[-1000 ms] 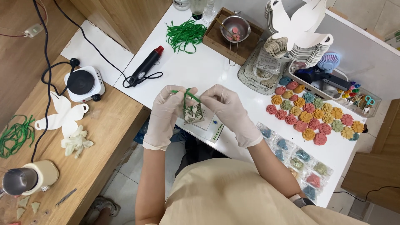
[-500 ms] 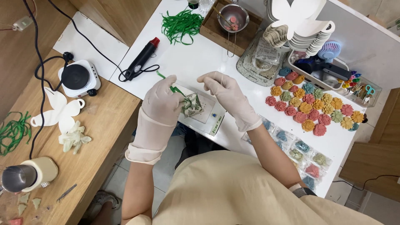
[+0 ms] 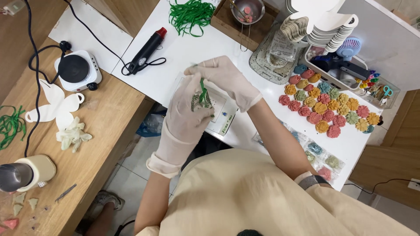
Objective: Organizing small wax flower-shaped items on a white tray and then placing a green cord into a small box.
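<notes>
Green strip (image 3: 202,89) pinched between gloved left hand (image 3: 189,109) and right hand (image 3: 223,78), seemingly over a small card (image 3: 223,114).

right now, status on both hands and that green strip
Left hand and right hand both gloved, fingers pinching the green strip over the white table. Heat gun and flower pieces lie off to either side, apart.
</notes>
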